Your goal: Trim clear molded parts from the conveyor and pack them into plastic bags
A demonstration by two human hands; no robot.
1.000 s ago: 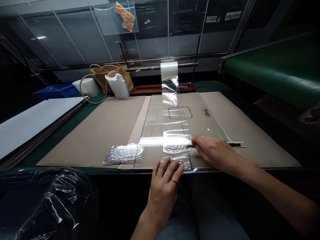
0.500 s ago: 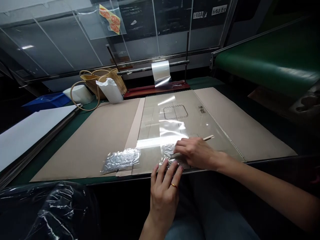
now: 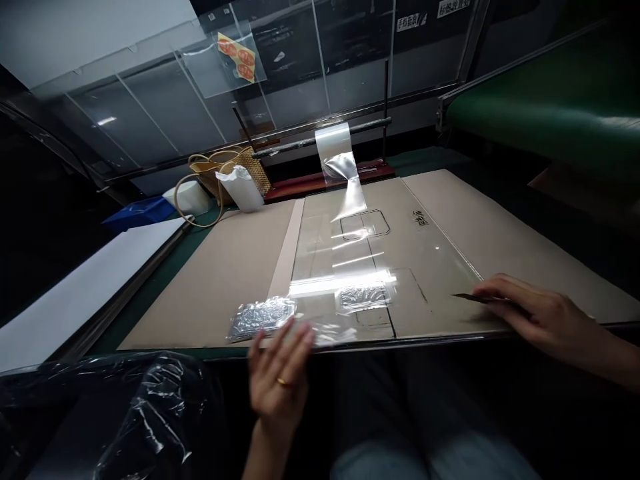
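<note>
1. Where the two hands come closest to meeting, a clear film strip [image 3: 353, 257] is laid flat along a cardboard sheet [image 3: 465, 220], its long axis running straight away from the person, from a steel rod [image 3: 320, 141] down to the table's near edge.
2. Nearer the strip's near end is the left hand [image 3: 280, 373], which is held open with the fingers spread. Nothing is seen in it. It is blurred, so whether the fingertips touch the film cannot be told.
3. Farther off, to the right of the strip, the right hand [image 3: 547, 317] is found at the near edge of the cardboard. Its fingers are curled in a narrow grip on a slim dark blade [image 3: 480, 299], whose tip is pointed left toward the strip.
4. Between that tip and the strip, open cardboard is left, marked with thin dark lines.
5. On the strip's near part, a foil patch [image 3: 364, 295] is seen through or under the film. Just left of it, close to the left hand, a crumpled foil packet [image 3: 260, 319] is lying.
6. Beyond the rod, a woven bag [image 3: 225, 167] and a white wrapped roll [image 3: 240, 190] are placed. To the left, a white board [image 3: 85, 287] is stacked, and below it a black plastic bag [image 3: 150, 407] is heaped. To the right, a green conveyor belt [image 3: 550, 100] is running alongside.
</note>
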